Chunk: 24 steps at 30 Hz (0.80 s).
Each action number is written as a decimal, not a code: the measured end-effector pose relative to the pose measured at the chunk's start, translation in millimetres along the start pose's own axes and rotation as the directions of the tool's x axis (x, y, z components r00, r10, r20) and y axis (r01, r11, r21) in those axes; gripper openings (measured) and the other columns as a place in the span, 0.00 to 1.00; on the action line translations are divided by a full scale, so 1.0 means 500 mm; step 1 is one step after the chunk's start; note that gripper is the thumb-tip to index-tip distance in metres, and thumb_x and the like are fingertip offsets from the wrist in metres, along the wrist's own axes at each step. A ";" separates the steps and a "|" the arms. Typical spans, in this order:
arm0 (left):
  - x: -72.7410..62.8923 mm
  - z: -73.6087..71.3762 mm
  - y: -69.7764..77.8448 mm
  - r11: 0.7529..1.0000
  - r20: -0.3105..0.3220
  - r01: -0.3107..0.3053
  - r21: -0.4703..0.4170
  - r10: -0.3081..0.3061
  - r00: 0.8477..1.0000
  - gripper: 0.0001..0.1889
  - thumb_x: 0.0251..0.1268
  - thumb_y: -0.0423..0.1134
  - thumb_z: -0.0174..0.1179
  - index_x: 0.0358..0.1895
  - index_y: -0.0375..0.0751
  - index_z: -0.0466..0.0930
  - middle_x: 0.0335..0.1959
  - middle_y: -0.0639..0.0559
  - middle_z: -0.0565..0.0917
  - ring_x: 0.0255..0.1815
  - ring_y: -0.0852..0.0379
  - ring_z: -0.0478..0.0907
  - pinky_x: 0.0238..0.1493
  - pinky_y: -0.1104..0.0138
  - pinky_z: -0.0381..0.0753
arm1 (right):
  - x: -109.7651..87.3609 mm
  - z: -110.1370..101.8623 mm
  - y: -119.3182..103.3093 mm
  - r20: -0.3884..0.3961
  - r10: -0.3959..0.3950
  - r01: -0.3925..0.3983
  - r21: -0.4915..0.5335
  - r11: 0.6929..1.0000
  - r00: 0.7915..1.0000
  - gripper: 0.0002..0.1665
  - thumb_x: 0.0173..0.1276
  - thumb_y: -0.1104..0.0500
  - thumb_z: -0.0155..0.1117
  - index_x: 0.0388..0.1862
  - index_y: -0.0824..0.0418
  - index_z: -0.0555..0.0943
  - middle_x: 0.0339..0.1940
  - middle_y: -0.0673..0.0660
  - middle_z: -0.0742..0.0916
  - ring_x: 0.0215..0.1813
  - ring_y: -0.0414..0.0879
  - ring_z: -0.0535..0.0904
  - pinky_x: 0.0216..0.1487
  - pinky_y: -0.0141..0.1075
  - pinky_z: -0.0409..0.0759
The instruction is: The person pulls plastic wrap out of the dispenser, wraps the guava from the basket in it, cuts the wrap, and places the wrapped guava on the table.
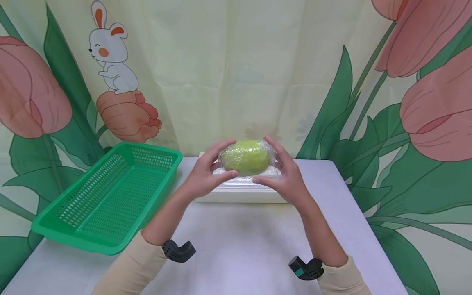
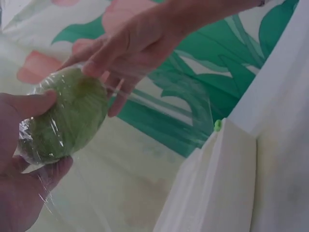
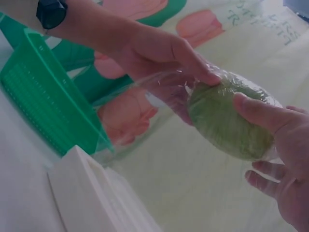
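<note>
A pale green oval fruit [image 1: 246, 158], wrapped in shiny clear cling film, is held up above the table between both hands. My left hand [image 1: 207, 171] grips its left end, thumb in front and fingers behind. The right hand [image 1: 284, 174] holds the opposite end in the same way. Loose film [image 2: 159, 104] trails off the fruit toward a white box [image 1: 243, 196], which looks like a cling film dispenser. In the left wrist view a small green piece [image 2: 218, 125] sits on the box's edge.
A green perforated plastic basket [image 1: 147, 217] stands on the left of the white table [image 1: 236, 246]. Behind the table hangs a curtain [image 1: 206, 82] printed with tulips and a rabbit. Black wrist cameras [image 1: 179, 250] sit on both forearms.
</note>
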<state>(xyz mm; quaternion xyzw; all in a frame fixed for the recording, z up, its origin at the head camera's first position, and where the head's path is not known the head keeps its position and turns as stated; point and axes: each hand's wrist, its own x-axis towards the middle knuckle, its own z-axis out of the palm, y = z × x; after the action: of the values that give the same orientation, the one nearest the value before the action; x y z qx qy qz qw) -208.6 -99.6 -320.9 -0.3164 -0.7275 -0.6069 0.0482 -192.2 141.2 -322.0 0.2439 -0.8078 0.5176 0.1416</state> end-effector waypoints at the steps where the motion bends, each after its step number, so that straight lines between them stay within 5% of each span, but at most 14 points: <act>1: 0.000 0.000 0.000 1.000 0.004 0.023 -0.006 -0.022 1.000 0.39 0.55 0.30 0.69 0.70 0.55 0.64 0.68 0.55 0.68 0.62 0.54 0.73 0.63 0.61 0.77 | -0.001 0.001 0.003 -0.002 -0.012 0.012 -0.015 1.000 1.000 0.59 0.47 0.62 0.80 0.74 0.39 0.60 0.72 0.46 0.70 0.68 0.46 0.71 0.67 0.44 0.74; 6: -0.003 0.000 -0.001 0.994 0.027 0.106 -0.006 -0.106 0.994 0.39 0.58 0.35 0.68 0.72 0.60 0.61 0.69 0.55 0.67 0.60 0.52 0.76 0.62 0.59 0.78 | -0.004 0.003 0.013 -0.024 -0.040 0.039 -0.044 0.998 0.999 0.51 0.48 0.63 0.79 0.71 0.45 0.67 0.67 0.49 0.75 0.62 0.43 0.73 0.58 0.26 0.77; 9: -0.005 0.002 -0.005 0.993 0.018 0.103 0.057 -0.104 0.994 0.42 0.57 0.39 0.69 0.73 0.63 0.58 0.71 0.57 0.65 0.64 0.54 0.72 0.62 0.55 0.77 | -0.005 0.004 0.016 -0.038 -0.040 0.038 -0.043 0.998 0.999 0.49 0.50 0.63 0.78 0.70 0.45 0.68 0.67 0.49 0.76 0.60 0.43 0.74 0.56 0.23 0.77; 15: -0.010 0.011 -0.022 0.989 -0.017 -0.004 0.146 0.006 1.000 0.51 0.47 0.39 0.76 0.74 0.64 0.55 0.73 0.60 0.60 0.73 0.56 0.60 0.62 0.50 0.76 | -0.006 0.006 0.022 -0.040 -0.017 0.016 -0.032 0.999 0.999 0.45 0.53 0.62 0.77 0.70 0.45 0.69 0.66 0.50 0.76 0.58 0.45 0.76 0.53 0.24 0.79; 24: -0.011 0.028 -0.054 0.983 -0.013 -0.118 0.143 0.121 0.993 0.43 0.48 0.32 0.75 0.70 0.52 0.64 0.69 0.54 0.65 0.67 0.56 0.67 0.56 0.56 0.82 | -0.008 0.009 0.030 -0.034 0.070 -0.072 -0.042 0.997 0.997 0.41 0.58 0.58 0.74 0.70 0.45 0.69 0.65 0.53 0.77 0.55 0.49 0.78 0.46 0.28 0.83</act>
<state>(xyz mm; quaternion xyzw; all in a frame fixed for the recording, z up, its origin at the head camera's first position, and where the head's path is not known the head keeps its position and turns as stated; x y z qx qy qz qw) -213.7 -90.7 -350.3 -0.3487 -0.7479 -0.5531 0.1148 -196.9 143.4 -337.2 0.2037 -0.8246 0.5085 0.1413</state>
